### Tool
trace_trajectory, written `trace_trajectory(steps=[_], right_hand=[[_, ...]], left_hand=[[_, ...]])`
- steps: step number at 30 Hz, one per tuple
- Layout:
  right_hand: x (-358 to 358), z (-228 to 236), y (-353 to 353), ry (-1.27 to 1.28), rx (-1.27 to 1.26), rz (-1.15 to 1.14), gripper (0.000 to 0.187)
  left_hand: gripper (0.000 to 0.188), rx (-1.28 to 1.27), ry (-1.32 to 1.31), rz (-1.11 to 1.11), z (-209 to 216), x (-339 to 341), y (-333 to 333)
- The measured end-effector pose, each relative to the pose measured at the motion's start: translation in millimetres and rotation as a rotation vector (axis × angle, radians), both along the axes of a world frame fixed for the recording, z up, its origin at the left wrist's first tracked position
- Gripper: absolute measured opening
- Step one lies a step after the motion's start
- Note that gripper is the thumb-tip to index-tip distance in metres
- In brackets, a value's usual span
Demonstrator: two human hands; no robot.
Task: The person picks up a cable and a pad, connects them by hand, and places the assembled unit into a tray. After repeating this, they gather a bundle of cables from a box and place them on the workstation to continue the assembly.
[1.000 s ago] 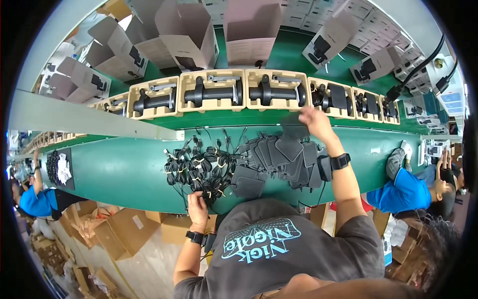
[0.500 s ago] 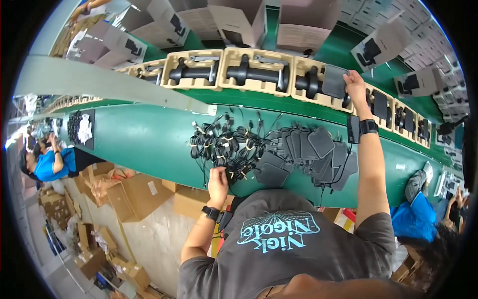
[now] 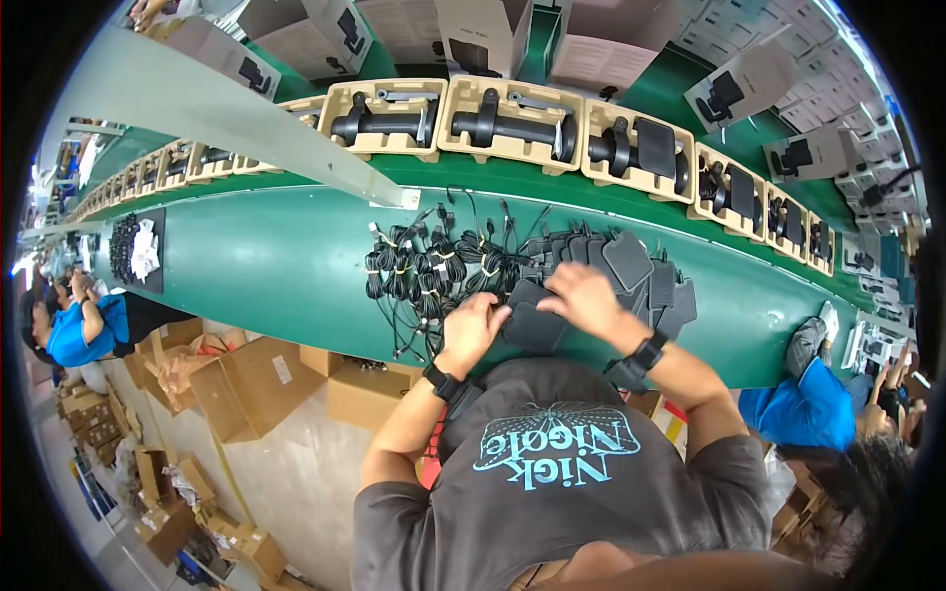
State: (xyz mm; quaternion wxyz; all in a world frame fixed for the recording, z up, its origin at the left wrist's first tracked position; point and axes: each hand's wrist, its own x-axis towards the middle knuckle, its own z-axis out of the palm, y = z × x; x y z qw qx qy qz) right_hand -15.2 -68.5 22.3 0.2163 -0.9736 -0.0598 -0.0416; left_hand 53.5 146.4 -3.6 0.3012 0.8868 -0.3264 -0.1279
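Observation:
Dark grey flat pads (image 3: 625,258) with rounded corners lie in an overlapping pile on the green table. My right hand (image 3: 591,307) reaches over the nearest pad (image 3: 532,327), its thumb and fingers apart at the pad's upper right side. At that pad's left edge is my left hand (image 3: 471,333), fingers bent and thumb a little apart; whether it touches the pad is hard to make out. Left of the pads sit bundled black cables (image 3: 432,266) tied with pale bands. A pad (image 3: 654,148) rests in a beige tray (image 3: 613,179) beside a black cylindrical part.
A row of beige trays (image 3: 463,138) with black parts runs along the far side of the green table (image 3: 266,266). A grey metal beam (image 3: 296,148) slants above it. Printed cartons (image 3: 741,91) stand behind. Co-workers in blue (image 3: 808,399) are at both sides.
My right hand has left the pad in the far tray and come back to the near pads. My left hand has moved right from the cables toward the nearest pad.

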Motion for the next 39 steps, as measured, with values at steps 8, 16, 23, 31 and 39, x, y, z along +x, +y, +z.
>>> trace_trajectory(steps=[8,16,23,31,39], right_hand=[[-19.8,-21.9,46.4,0.219,-0.084,0.026,0.051],[-20.1,35.3,24.2,0.168,0.172,-0.078,0.070],[5.0,52.5,31.7,-0.013,0.952,0.012,0.052],[88.8,40.1,-32.0,-0.038,1.124,-0.552,0.015],[207.4,-73.3,-138.6,-0.335,0.560,-0.582,0.031]], left_hand=[[0.040,0.286,0.003,-0.211,-9.4,-3.4,-7.9],[0.023,0.055,-0.055,-0.008,39.8,17.7,30.9],[0.020,-0.435,1.407,-0.106,63.0,24.4,1.5],[0.035,-0.491,1.182,0.058,61.0,33.4,-8.7],[0.018,-0.388,0.589,0.549,-8.3,24.2,78.3]])
